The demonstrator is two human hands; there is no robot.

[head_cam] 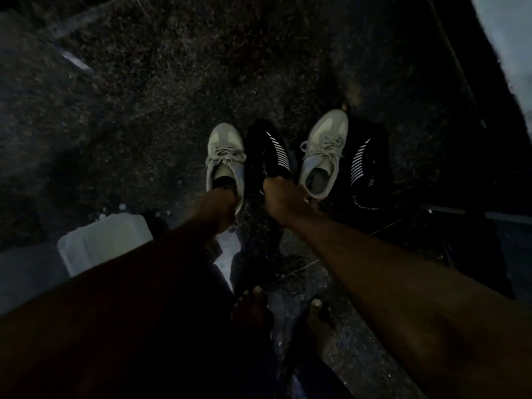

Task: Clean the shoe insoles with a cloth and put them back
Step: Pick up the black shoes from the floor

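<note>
Nearest to us, two bare feet [250, 311] stand on the ground, with a white plastic container [103, 243] just to their left. Both of our forearms reach forward from there, the hands apart but close together. Our left hand [220, 211] sits at the heel of a pale grey lace-up sneaker [224, 151]. The dark hides its fingers, so we cannot tell whether they close on the shoe or only touch it. Something dark shows in that shoe's opening, and we cannot make out what it is. Our right hand [280, 198] is curled into a fist around the heel end of a black insole with white stripes [270, 151], which lies between the two shoes, just beside the left one. To its right stands a second pale grey sneaker [325, 151], laces tied and opening towards us. A second black striped insole [367, 165] lies just beside it on the far right. Beyond everything spreads the dark speckled stone floor [172, 82]
</note>
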